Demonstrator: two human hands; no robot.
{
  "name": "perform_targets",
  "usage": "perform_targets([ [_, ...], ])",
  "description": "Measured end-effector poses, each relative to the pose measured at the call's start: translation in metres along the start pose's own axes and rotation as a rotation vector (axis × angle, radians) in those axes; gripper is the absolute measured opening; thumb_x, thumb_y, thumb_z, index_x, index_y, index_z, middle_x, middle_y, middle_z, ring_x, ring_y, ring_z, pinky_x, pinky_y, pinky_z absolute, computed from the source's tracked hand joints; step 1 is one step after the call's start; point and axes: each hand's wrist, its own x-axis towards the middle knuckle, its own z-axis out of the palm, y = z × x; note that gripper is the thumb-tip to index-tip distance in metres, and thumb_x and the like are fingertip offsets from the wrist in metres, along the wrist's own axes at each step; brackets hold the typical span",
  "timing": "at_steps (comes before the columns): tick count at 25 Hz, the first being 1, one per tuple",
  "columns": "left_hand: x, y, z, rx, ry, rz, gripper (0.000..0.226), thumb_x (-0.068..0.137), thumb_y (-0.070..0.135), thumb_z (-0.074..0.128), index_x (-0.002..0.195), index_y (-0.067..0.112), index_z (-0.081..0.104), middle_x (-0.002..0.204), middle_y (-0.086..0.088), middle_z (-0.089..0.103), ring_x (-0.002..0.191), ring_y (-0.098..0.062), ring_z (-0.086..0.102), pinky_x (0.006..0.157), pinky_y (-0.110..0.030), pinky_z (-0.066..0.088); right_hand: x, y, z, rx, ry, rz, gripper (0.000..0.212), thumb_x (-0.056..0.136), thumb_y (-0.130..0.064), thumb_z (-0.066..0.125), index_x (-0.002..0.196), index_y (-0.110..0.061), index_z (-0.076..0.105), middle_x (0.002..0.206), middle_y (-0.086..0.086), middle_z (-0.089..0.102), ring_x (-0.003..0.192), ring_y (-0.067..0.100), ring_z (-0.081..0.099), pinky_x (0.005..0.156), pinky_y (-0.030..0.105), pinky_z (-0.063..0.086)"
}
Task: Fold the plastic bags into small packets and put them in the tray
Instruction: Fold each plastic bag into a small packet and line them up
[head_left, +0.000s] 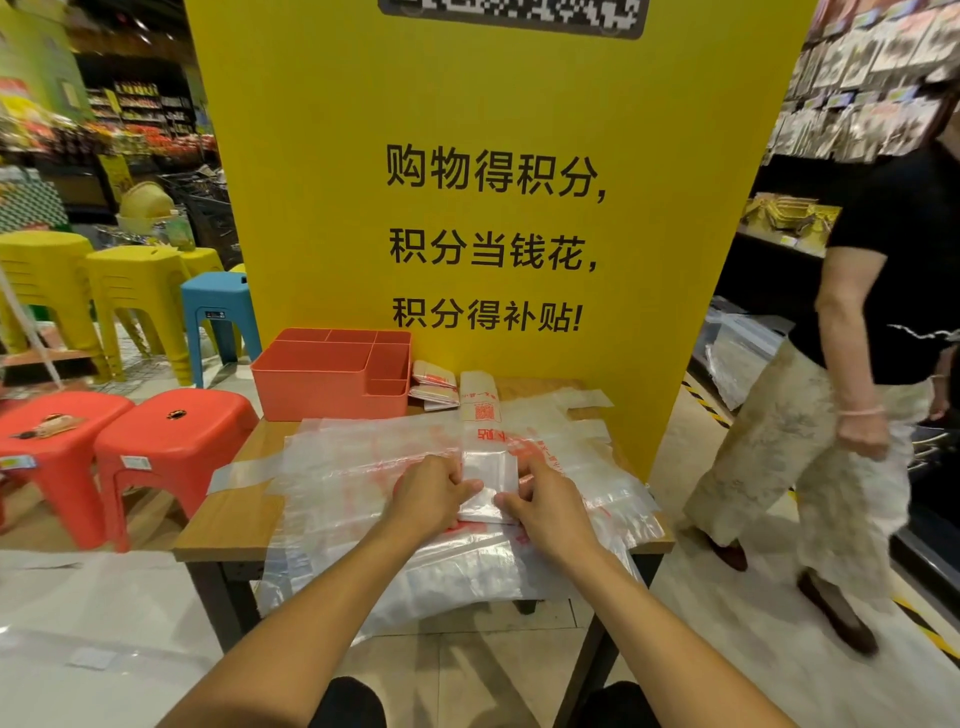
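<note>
Clear red-printed bag strip half-folded atop flat bag pile; orange tray behind-left.

Both forearms are bare from the hands back to the frame's edge, no sleeves showing. The left hand and right hand wear no gloves, rings or watch. Dark trousers cover the knees below them.

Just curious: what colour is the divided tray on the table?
The tray is coral orange, clearest in the head view.

QR code cropped at top
</note>
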Motion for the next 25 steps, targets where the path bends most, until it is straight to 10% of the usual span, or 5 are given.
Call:
perform_targets([
  [5,0.010,0.001,0.003,0.162,-0.010,0.021,0.045,0.096,0.044,0.069,0.062,0.020,0.052,0.060,-0.003,0.063,0.070,-0.028,0.068,0.067,-0.038,0.054,0.006,0.000,0.006,-0.156,0.088,-0.037,0.018,0.104,-0.020,0.053,0.119,-0.029,0.058,0.090,-0.007,0.069,0.076,0.015,0.066,0.067,0.038,0.057],
  [9,0.008,0.002,0.007,0.176,0.083,0.059,0.037,0.087,0.038,0.081,0.103,0.022,0.052,0.089,0.003,0.063,0.083,-0.024,0.064,0.063,-0.037,0.047,0.013,0.006,0.009,-0.181,0.084,-0.019,0.015,0.101,-0.019,0.061,0.113,-0.028,0.064,0.093,-0.007,0.070,0.076,0.015,0.067,0.067,0.034,0.056],
  [19,0.005,-0.013,-0.013,0.458,-0.192,0.501,0.053,0.095,0.059,0.062,0.140,0.030,0.064,0.164,0.007,0.038,0.151,-0.016,0.030,0.122,-0.043,0.032,0.019,0.021,0.015,-0.345,0.105,-0.104,0.027,0.096,-0.020,0.066,0.122,-0.023,0.067,0.152,-0.009,0.048,0.127,0.018,0.054,0.094,0.038,0.054],
  [25,0.001,0.003,-0.027,0.518,-0.279,0.572,0.053,0.088,0.048,0.060,0.140,0.038,0.054,0.140,0.013,0.060,0.125,-0.013,0.053,0.101,-0.037,0.049,0.018,0.025,0.009,-0.299,-0.065,-0.278,0.017,0.106,-0.032,0.053,0.103,-0.032,0.069,0.103,-0.012,0.069,0.096,0.008,0.058,0.074,0.029,0.046],
])
